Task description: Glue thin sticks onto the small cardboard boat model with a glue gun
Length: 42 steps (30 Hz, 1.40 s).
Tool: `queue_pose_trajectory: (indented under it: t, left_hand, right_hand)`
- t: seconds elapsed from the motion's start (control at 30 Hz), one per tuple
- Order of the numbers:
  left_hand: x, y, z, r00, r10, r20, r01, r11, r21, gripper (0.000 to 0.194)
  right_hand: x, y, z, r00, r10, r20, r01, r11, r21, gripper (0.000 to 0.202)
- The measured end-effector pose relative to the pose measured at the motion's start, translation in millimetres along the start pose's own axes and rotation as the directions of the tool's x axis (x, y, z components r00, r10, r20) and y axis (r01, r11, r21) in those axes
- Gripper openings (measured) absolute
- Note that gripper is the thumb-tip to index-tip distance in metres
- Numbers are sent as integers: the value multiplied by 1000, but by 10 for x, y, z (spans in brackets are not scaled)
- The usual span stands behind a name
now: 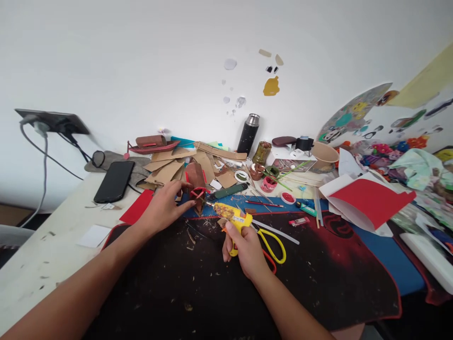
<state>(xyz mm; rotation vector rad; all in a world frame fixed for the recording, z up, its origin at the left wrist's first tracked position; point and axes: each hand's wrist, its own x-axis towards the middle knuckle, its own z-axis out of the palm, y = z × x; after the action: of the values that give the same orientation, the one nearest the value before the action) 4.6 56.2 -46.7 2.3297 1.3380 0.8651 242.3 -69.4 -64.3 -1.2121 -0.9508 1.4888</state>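
The cardboard model is held by the left hand; right of it, nozzle inward, the glue gun is gripped by the right hand.

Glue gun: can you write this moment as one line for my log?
Right hand: grips yellow glue gun | left hand: at brown-and-red model | nozzle: pointed towards model | scissors: on black mat

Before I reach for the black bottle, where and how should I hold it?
Likely around the upper body of the bottle, from the front: it stands tall and looks round, and its top rises above the jar close on its right.
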Motion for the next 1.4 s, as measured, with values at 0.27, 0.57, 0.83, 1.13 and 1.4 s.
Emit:
queue_pose_trajectory:
  t: [0.27, 0.57, 0.83, 1.13, 1.4]
  left_hand:
    - [-76, 16, 42, 998, 49, -39, -49, 999, 8, 29]
    - [-96, 18, 109, 993, 79, -83, -78, 997, 21, 25]
    - [-93, 41, 142, 991, 84, -100, -83, 997, 9, 20]
    - [-73, 61, 139, 993, 71, -93, -69, 997, 22, 20]
    - [-69, 91, 85, 995, 30, -93, -25, 998, 50, 29]
  right_hand:
    - [-40, -40, 15, 998, 39, 44, -36, 997, -63, 68]
    - [-35, -102, 10, 996, 57, 70, -53, 997, -52, 67]
    - [-54, -102, 32, 992, 87, 93, -83, 995, -54, 67]
    - [-31, -57, 53, 995, 76, 64, -73, 996, -49, 67]
    - [-30, -1, 54, 999, 17, 52, -14, 998, -63, 67]
